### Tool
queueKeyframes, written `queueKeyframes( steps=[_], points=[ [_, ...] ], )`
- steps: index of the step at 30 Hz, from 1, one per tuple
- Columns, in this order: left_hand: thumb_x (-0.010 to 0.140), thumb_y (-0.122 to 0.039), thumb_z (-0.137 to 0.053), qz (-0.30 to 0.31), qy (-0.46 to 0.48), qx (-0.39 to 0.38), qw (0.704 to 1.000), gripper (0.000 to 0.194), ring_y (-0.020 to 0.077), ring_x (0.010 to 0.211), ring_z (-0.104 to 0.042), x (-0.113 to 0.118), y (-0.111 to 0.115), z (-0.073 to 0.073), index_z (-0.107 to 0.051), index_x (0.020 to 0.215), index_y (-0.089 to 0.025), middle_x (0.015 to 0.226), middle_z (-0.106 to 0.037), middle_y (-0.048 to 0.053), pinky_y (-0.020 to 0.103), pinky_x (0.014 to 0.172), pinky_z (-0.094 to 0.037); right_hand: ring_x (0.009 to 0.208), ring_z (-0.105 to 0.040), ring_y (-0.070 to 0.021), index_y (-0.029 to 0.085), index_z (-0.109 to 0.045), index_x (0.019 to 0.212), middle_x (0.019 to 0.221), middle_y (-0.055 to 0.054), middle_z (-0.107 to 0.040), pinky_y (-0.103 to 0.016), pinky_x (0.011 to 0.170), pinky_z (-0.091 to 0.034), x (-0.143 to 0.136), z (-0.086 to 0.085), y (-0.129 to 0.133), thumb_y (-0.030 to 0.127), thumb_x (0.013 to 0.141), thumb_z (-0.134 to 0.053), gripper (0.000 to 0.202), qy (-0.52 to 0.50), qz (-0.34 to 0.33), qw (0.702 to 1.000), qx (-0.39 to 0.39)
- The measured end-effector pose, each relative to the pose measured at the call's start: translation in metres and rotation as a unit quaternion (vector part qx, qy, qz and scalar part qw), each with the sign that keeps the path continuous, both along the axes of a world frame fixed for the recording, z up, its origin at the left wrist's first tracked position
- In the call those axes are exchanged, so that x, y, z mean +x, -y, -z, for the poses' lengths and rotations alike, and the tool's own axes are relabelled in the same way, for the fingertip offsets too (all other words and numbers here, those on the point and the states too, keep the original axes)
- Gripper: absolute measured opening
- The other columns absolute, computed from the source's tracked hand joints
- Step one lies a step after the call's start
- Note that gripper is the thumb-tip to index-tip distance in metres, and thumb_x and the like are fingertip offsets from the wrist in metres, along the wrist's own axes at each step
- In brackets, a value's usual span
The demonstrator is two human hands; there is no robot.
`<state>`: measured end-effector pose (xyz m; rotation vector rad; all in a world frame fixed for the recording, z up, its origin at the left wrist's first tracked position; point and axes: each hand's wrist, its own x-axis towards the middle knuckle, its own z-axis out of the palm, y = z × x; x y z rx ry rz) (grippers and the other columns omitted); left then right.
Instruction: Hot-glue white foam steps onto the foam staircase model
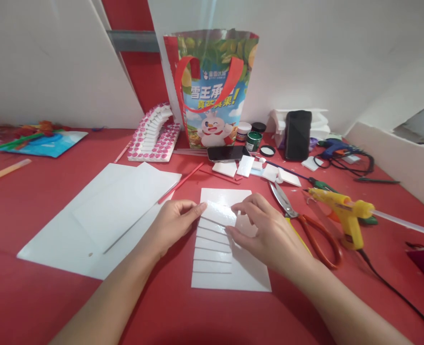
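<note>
A white rectangular board (249, 275) lies flat in front of me. Several thin white strips (212, 266) overlap like steps along its left side, the upper ones tilted. At the top of this row is another white piece (217, 212), shiny under the light. My left hand (172, 223) pinches its left corner between thumb and fingers. On the opposite end, my right hand (260, 227) holds the piece's right edge, index fingertip at the upper corner and thumb at the lower one. The right palm hides part of the board.
Large white sheets (64, 239) lie to the left. Red-handled scissors (319, 239) and a yellow glue gun (344, 211) with its cord are on the right. Behind are small white offcuts (246, 165), a phone (228, 153), paint jars (254, 141), a colourful bag (215, 96) and a pink-dotted stair model (154, 136).
</note>
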<state>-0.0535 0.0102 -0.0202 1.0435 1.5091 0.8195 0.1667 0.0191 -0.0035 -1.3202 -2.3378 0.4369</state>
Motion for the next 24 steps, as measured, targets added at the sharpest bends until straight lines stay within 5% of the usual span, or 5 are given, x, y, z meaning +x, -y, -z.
queueKeyframes(
  steps=[19,22,24],
  points=[
    [0.075,-0.055,-0.073,-0.002,-0.002,-0.010,1.000,0.044,0.0093,0.049,-0.021,-0.001,0.000,0.002,-0.052,0.059,-0.020,0.048,-0.027,-0.009,0.025,0.049,-0.017,0.067,-0.059,-0.0160,0.015,-0.065,0.114,0.101,-0.009,-0.064,-0.032,0.064,-0.050,0.006,-0.001,-0.004,0.036,0.088,-0.067,0.034,-0.029,0.011,0.999,0.006],
    [0.080,-0.060,-0.068,0.014,-0.007,-0.011,1.000,0.046,0.0095,0.050,-0.021,-0.004,0.000,0.006,-0.054,0.062,-0.019,0.051,-0.026,-0.009,0.025,0.050,-0.016,0.060,-0.057,-0.0155,0.018,-0.067,0.090,0.078,-0.004,-0.064,-0.029,0.058,-0.047,0.012,-0.004,-0.008,0.041,0.093,-0.058,0.025,-0.078,0.073,0.993,-0.048],
    [0.083,-0.061,-0.065,0.028,-0.008,-0.008,1.000,0.046,0.0097,0.051,-0.021,-0.006,0.000,0.008,-0.057,0.066,-0.019,0.053,-0.026,-0.008,0.026,0.050,-0.016,0.050,-0.051,-0.0135,0.020,-0.060,0.069,0.058,0.000,-0.057,-0.026,0.050,-0.040,0.013,-0.005,-0.010,0.047,0.094,-0.055,0.037,-0.105,0.112,0.978,-0.138]
  ],
)
